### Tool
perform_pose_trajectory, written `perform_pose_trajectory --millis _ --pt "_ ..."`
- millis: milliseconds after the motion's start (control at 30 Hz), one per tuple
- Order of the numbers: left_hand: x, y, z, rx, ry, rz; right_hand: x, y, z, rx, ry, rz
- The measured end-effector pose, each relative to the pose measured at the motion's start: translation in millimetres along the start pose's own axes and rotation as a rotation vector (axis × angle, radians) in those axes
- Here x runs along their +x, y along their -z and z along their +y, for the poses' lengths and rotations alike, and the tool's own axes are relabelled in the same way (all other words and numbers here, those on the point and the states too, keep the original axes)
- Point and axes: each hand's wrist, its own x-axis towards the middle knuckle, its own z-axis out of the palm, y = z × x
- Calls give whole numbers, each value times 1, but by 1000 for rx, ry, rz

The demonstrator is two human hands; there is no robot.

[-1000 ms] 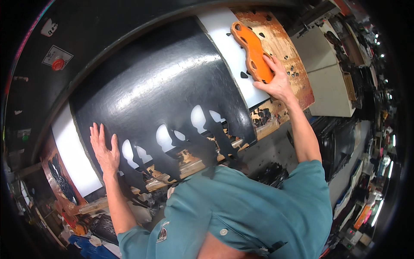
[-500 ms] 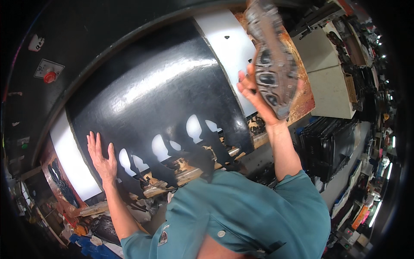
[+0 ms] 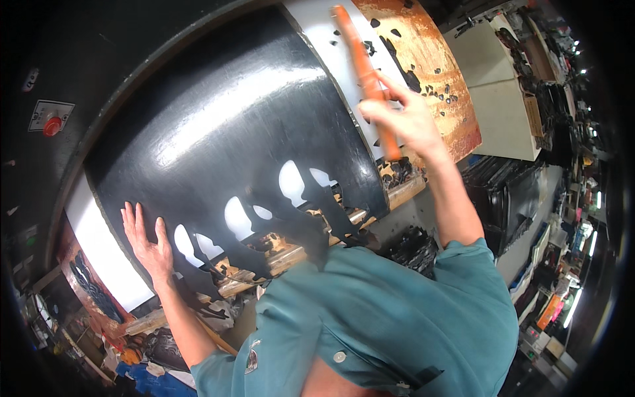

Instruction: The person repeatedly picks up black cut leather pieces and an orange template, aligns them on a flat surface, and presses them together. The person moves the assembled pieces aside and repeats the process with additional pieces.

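Observation:
A glossy black sheet [image 3: 218, 145] covers most of a white board [image 3: 109, 245]. Along its near edge run sole-shaped cut-outs [image 3: 291, 182], through which white and brown show. My left hand [image 3: 149, 245] lies on the sheet's left part, fingers stretched out. Above the white strip at the sheet's right side, my right hand [image 3: 411, 122] grips an orange-edged cutting die [image 3: 362, 63] between thumb and fingers. The die is turned edge-on, so its inner blades are hidden. Whether it touches the board, I cannot tell.
Small black scraps [image 3: 436, 92] dot the worn brown board [image 3: 456, 122] on the right. A red push button [image 3: 51, 126] sits on the dark machine at left. Black sheets [image 3: 506, 192] are stacked at right, beside pale cabinets [image 3: 506, 126]. Torn black offcuts [image 3: 417, 248] lie near my body.
The die has turned from showing its open, bladed face to edge-on, and my right hand has swung it left toward the black sheet. My left hand stays on the sheet.

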Motion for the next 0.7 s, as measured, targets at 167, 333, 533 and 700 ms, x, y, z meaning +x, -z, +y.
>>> perform_pose_trajectory --millis 167,333,533,700 --pt "-1 0 -1 3 10 -13 -21 -56 28 -762 356 229" --pt "-1 -1 -4 12 4 -20 -14 -23 73 -484 411 271" --pt "1 0 -1 2 11 -30 11 14 78 -448 313 577" --pt "2 -2 -1 -28 -12 -24 -12 -14 56 -428 378 177"
